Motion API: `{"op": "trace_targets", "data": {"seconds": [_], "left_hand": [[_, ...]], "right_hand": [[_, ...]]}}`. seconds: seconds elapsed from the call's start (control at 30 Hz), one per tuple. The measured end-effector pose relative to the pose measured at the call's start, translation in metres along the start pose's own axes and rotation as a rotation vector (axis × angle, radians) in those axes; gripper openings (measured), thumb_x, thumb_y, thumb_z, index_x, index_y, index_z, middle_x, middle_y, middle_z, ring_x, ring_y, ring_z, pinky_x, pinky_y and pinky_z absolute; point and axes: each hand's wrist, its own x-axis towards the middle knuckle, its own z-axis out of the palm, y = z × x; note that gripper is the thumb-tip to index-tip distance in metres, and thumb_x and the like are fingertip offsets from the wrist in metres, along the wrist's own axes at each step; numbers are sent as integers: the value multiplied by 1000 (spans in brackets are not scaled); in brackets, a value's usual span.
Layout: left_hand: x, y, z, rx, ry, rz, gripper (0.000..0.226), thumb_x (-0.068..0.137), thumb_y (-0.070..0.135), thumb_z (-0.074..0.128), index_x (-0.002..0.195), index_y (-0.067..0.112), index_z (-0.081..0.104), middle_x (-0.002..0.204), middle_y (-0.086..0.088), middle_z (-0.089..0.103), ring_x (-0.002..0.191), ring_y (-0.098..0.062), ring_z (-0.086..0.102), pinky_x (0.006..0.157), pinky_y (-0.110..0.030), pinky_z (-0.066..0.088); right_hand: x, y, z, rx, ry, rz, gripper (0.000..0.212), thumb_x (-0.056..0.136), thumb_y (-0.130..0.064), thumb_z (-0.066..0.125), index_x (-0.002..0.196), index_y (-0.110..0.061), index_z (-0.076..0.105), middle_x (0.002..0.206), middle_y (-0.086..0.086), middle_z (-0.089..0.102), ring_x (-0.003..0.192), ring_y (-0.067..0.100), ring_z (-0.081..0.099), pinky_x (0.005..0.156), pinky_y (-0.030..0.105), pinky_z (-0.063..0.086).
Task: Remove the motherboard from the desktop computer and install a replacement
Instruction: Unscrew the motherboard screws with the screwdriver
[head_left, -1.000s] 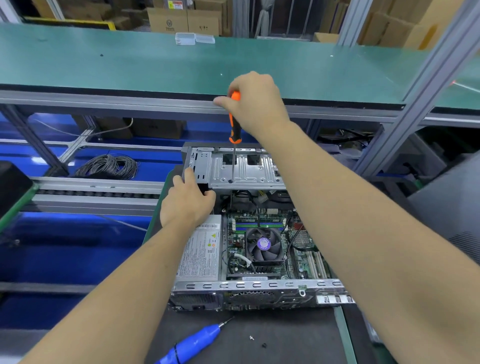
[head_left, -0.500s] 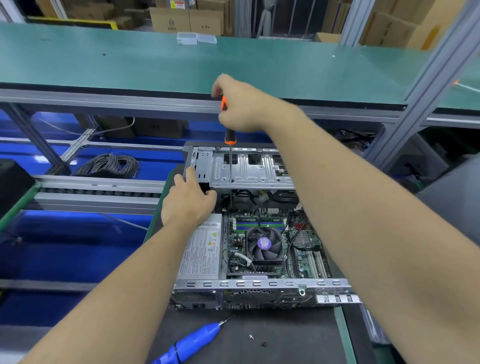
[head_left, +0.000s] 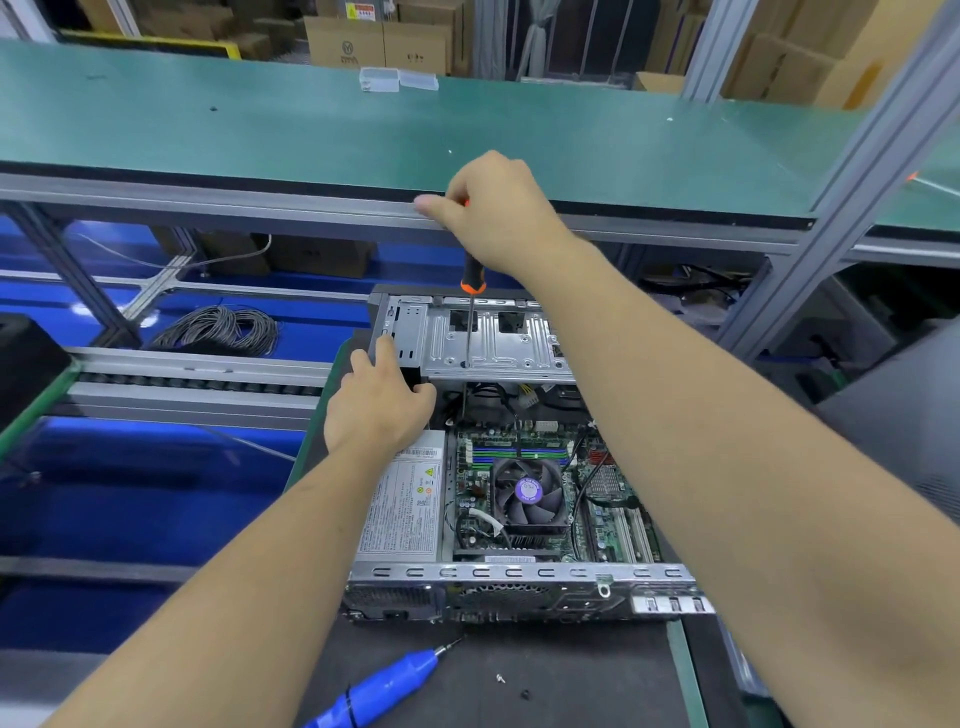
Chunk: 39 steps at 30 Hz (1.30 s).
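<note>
An open desktop case (head_left: 519, 587) lies on the dark mat. Inside it the green motherboard (head_left: 608, 488) shows, with a fan cooler (head_left: 527, 493) and a grey power supply (head_left: 405, 512) to its left. A metal drive cage (head_left: 493, 343) spans the far end. My right hand (head_left: 498, 213) grips the top of an orange-and-black screwdriver (head_left: 471, 280), held upright with its shaft passing down through the cage. My left hand (head_left: 376, 405) holds the cage's near left corner.
A blue electric screwdriver (head_left: 384, 686) lies on the mat in front of the case, with two small loose screws (head_left: 511, 685) beside it. A green shelf (head_left: 311, 130) runs overhead behind the case. A coil of cable (head_left: 218, 330) sits at the left.
My right hand has turned on the screwdriver handle, now covering most of the orange grip. The left hand stays on the cage corner.
</note>
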Motion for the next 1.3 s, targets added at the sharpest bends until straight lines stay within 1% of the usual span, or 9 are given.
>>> {"op": "trace_targets", "data": {"seconds": [0.27,0.37,0.53,0.7,0.8,0.87,1.03,1.17,1.3], "left_hand": [[-1,1,-2,-13,-2,-1,64,89,45,44,145,22,24,127,-11,44,96,-35,55,75,-47,51],[-1,1,-1,-9,8,6,64,90,45,45,145,21,24,127,-12,44,96,-35,54,71,-45,48],[-1,1,-1,-7,8,7,63,90,44,45,145,22,24,128,-12,43,94,-34,54,70,-44,48],[-1,1,-2,-4,4,0,64,90,45,45,146,21,24,129,-12,44,96,-35,55,73,-46,50],[-1,1,-1,0,2,1,65,90,45,45,146,21,24,128,-12,44,98,-36,55,74,-47,51],[-1,1,-1,2,2,0,66,90,46,45,147,21,23,129,-12,43,98,-36,55,74,-46,50],[-1,1,-2,-2,3,-4,67,89,46,45,148,23,22,130,-11,43,99,-36,55,75,-47,51],[-1,1,-1,-11,5,-1,65,89,45,45,145,22,24,128,-11,44,97,-35,54,73,-46,49],[1,-1,2,4,10,0,65,89,46,44,146,22,23,127,-11,43,89,-31,49,68,-42,42]], "right_hand": [[-6,1,10,-100,93,-10,35,96,-17,59,130,-12,56,122,12,52,106,32,54,90,35,45],[-8,-2,-2,-29,-31,-64,36,83,-6,55,117,-1,65,105,15,68,98,28,59,87,37,51],[-5,6,-6,-145,58,70,37,96,-41,59,82,-7,59,84,11,50,78,28,46,67,31,35],[-6,-8,-10,-176,-91,-130,19,82,-2,49,97,3,58,90,13,61,87,35,54,74,40,50],[-5,-2,-13,-126,-44,-58,28,90,-27,59,75,-4,50,71,8,48,72,28,43,62,33,38],[-4,6,-13,-212,3,17,38,93,-42,62,81,-7,55,80,9,52,77,29,48,66,33,38],[-6,-7,-18,-140,-129,-143,35,82,-5,51,113,1,65,99,15,69,86,27,54,83,39,52],[-4,-5,-14,-169,-96,-91,41,90,-40,65,75,-3,56,72,12,50,71,27,43,62,35,41],[-4,8,-5,-204,-77,-110,27,90,-17,60,116,-13,68,113,10,61,101,31,60,86,39,52]]}}
